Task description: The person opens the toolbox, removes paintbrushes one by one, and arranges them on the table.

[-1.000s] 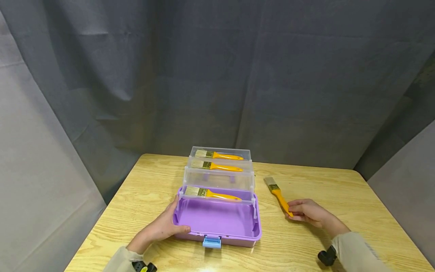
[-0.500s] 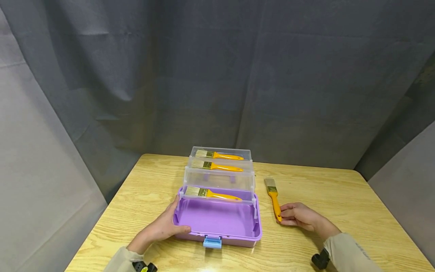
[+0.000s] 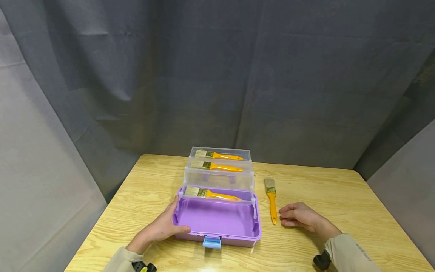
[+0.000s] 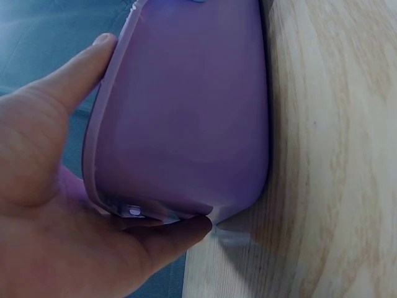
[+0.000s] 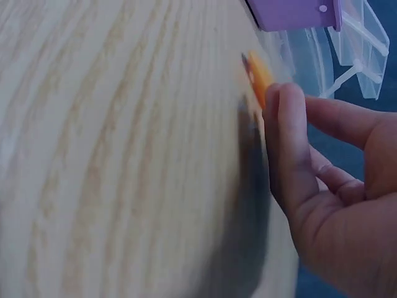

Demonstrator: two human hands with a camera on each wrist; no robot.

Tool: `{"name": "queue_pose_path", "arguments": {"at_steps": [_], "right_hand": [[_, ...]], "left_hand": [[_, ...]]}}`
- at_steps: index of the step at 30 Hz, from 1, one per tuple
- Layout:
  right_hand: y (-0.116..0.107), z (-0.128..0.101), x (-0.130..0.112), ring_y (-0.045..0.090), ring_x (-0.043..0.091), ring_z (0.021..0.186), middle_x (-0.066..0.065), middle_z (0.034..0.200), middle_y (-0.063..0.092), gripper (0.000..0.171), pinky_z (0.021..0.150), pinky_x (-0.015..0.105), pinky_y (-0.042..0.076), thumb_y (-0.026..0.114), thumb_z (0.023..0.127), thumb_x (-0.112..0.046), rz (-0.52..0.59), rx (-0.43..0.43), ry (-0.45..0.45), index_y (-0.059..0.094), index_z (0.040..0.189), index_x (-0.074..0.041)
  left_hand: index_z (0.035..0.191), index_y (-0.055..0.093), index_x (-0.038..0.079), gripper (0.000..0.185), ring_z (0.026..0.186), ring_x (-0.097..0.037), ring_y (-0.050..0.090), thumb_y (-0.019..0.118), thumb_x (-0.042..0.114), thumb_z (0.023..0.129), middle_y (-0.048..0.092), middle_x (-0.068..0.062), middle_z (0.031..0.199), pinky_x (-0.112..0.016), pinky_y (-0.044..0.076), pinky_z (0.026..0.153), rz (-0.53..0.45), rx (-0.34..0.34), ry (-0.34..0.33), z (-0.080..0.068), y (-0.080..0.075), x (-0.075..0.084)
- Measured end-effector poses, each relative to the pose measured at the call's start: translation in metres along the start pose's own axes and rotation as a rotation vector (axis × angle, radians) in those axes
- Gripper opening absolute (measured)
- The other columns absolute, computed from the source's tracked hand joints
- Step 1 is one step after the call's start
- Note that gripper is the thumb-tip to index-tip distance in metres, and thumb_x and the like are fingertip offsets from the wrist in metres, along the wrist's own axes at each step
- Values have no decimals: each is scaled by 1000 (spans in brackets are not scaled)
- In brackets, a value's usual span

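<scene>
A purple toolbox stands open on the table, its clear trays fanned out behind. My left hand holds its left front corner, thumb on the front rim and fingers along the side; the left wrist view shows this hand around the box end. To the right of the box lies a paintbrush with a yellow handle, bristles pointing away. My right hand rests beside the handle's end, fingers loosely bent, a small gap between them. In the right wrist view the handle tip shows just past the fingertips.
Three similar paintbrushes lie in the clear trays: a back one, a middle one and a front one. A blue latch hangs at the box front. Grey curtains surround the wooden table.
My right hand has swung the paintbrush's handle end leftward, so the brush lies nearly straight, and has let go of it. My left hand stays on the toolbox.
</scene>
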State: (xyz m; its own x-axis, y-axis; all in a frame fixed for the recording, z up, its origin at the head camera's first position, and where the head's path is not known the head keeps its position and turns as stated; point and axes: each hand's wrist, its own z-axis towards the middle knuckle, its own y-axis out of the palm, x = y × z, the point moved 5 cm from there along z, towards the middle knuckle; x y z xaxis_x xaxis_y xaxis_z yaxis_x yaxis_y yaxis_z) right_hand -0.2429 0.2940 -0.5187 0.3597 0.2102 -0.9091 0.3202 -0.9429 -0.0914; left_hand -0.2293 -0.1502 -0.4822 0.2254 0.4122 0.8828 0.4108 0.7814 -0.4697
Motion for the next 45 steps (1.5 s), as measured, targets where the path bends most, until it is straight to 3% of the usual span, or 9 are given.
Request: {"name": "queue_pose_path", "arguments": {"at_steps": [7,10,17,24,27,36,45], "right_hand": [[14,-9,-42,66,28,86,22,97,66,40,76,37,56,59,92,-7,-165,56,-177,49,118,21],[24,-10,-63,65,31,88,21,97,66,40,78,39,55,62,91,-9,-213,62,-236,52,117,19],[54,-5,-105,67,24,82,17,95,68,39,75,34,56,68,88,-16,-335,59,-347,60,116,10],[91,5,-137,64,17,78,5,89,70,29,68,26,55,72,84,-14,-596,84,-533,69,108,2],[105,10,-143,63,13,78,1,88,69,26,67,23,54,72,83,-13,-667,69,-583,70,106,-1],[130,30,-135,65,11,80,4,90,71,30,70,25,54,76,80,-15,-796,1,-665,70,105,2],[141,33,-132,63,10,79,-2,90,71,22,71,25,53,75,80,-18,-865,-47,-634,73,100,-7]], "left_hand": [[152,-7,13,119,139,-41,10,82,21,73,2,-20,156,-59,11,109,-4,0,46,1,0,2],[152,-6,9,119,139,-42,10,82,22,73,2,-22,155,-59,11,109,6,2,28,0,0,2],[152,-6,10,120,139,-42,12,83,22,72,3,-22,155,-57,12,109,4,1,5,1,1,0],[151,-6,6,120,139,-43,10,82,25,72,1,-24,154,-58,13,109,40,11,-16,1,0,-1],[152,-7,11,122,139,-41,10,83,24,71,0,-21,156,-56,13,109,35,9,-5,1,0,1],[152,-8,12,121,139,-41,11,82,24,73,1,-22,155,-58,14,109,25,0,8,1,0,2],[151,-8,9,120,139,-42,11,82,24,73,2,-23,155,-57,13,109,29,-1,2,1,1,0]]}}
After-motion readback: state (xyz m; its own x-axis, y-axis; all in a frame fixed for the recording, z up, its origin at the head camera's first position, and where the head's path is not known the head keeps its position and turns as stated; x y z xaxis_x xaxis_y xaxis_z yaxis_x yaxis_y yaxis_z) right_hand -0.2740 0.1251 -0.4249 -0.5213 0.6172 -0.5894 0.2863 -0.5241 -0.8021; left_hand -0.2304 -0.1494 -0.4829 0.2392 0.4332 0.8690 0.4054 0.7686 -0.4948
